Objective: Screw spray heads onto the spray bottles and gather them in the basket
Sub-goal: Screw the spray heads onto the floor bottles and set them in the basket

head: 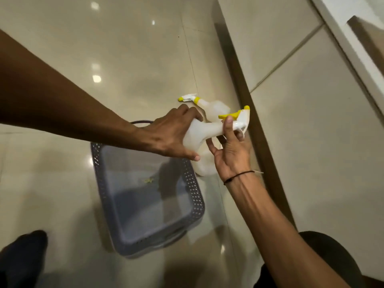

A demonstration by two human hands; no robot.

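gripping bottle (199, 132) body, left hand (174, 134) curled; right fingers (227, 125) pinching its neck.

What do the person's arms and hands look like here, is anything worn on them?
Both forearms are bare, with no sleeves or gloves in view. The right wrist wears a thin black cord bracelet with a small pale loose end. The left hand and right hand show no rings.
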